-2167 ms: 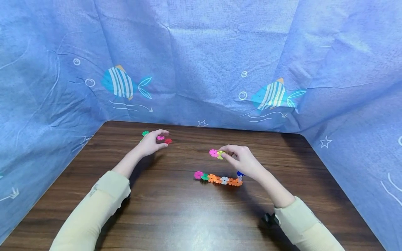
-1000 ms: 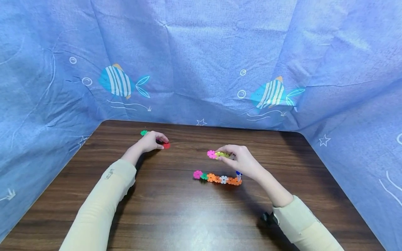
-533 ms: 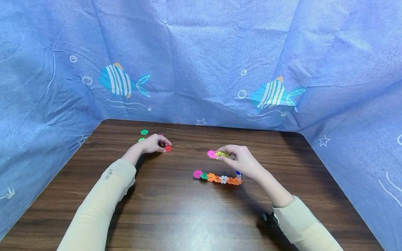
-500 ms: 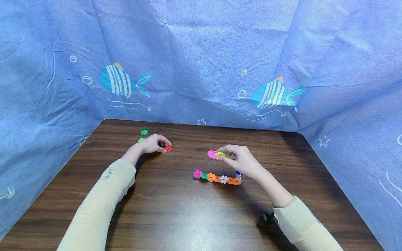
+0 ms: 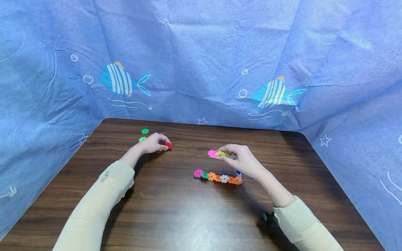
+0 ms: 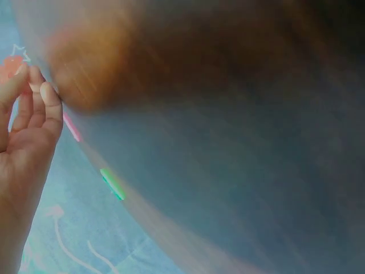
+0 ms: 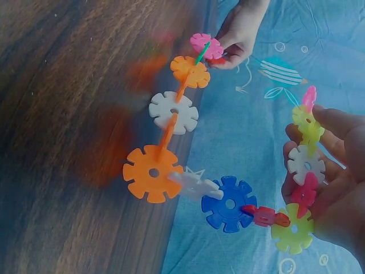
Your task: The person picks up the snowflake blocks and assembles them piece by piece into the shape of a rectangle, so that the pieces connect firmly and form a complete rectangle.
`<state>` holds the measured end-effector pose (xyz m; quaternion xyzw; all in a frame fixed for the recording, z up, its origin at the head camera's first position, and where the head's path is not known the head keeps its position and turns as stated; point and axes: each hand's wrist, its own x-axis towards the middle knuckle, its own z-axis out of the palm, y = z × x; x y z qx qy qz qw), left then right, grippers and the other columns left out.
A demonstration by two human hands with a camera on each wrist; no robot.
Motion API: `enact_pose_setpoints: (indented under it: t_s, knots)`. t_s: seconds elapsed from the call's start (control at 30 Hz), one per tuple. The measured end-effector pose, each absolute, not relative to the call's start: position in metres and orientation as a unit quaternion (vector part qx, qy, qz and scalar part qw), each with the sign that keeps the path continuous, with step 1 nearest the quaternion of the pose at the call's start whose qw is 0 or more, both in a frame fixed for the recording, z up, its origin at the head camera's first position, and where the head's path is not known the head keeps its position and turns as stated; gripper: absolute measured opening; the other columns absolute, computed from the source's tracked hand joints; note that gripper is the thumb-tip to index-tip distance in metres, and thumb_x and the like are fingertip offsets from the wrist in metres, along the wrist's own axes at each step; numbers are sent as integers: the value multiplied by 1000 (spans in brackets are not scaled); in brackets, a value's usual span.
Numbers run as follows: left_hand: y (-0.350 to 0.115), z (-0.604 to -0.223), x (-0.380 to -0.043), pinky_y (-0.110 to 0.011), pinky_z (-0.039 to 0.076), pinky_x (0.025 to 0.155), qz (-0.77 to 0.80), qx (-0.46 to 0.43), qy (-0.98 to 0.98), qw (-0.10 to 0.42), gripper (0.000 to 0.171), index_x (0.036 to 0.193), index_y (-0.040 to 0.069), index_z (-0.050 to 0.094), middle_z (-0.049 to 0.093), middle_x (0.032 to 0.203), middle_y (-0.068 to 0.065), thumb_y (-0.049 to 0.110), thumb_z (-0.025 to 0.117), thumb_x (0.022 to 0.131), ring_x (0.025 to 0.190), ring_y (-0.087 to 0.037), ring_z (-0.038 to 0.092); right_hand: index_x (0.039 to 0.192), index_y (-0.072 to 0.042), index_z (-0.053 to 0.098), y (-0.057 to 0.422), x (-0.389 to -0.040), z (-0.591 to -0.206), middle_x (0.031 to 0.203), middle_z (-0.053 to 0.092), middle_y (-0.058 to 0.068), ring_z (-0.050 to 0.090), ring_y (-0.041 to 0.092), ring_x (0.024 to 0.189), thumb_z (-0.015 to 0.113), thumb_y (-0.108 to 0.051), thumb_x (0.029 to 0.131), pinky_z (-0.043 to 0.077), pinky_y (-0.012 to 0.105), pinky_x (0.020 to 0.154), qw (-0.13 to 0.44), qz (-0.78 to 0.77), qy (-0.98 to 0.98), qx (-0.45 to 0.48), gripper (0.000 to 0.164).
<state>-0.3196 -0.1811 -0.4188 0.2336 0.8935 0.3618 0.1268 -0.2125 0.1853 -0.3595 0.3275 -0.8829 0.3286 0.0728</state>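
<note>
My left hand pinches a red snowflake disc between thumb and fingertips at the back left of the table; in the left wrist view this disc shows at the fingertips. My right hand grips a chain of interlocked snowflake discs near its pink end disc. In the right wrist view the chain bends in a U, through yellow, white, red and blue discs to orange ones. Its other end, a pink disc, sticks out to the left, nearer me.
Loose green discs lie on the brown wooden table beyond my left hand. A pink disc there is partly hidden behind the fingers. A blue curtain with printed fish hangs around the table's back and sides.
My left hand has come down from hovering and taken hold of the red disc, which has since tilted in the fingers. The right hand and chain stay nearly still.
</note>
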Motion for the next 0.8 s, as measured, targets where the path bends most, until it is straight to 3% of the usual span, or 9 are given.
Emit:
enact_pose_setpoints:
  t_s: [0.17,0.37,0.6,0.8]
  knots:
    - [-177,-417,-315,-29,49,58,380,241,885,120,13,101,1,66,64,79,-9,4,60,90,67,-20,58,105,-17,69,184,-213,-359,101,70,-5,64,9,92,68,-26,88,54,42,74,71,326,-885,323,19]
    - [-173,-410,-308,-40,53,64,420,238,868,116,20,109,1,61,63,83,-11,3,61,89,75,-28,61,106,-17,69,183,-212,-358,99,70,-6,63,7,87,67,-26,88,53,30,69,67,319,-890,319,20]
    - [-164,-397,-296,-49,54,72,456,247,850,88,21,109,-1,64,67,83,-12,3,61,89,77,-29,65,104,-18,69,182,-212,-358,94,70,-7,59,6,73,68,-24,88,50,27,61,71,314,-892,317,18]
    - [-151,-380,-280,-44,55,69,464,212,859,29,21,109,4,68,69,84,-10,6,62,89,78,-33,67,104,-18,69,181,-211,-357,90,68,-9,54,7,65,68,-23,88,47,24,56,70,316,-893,314,17]
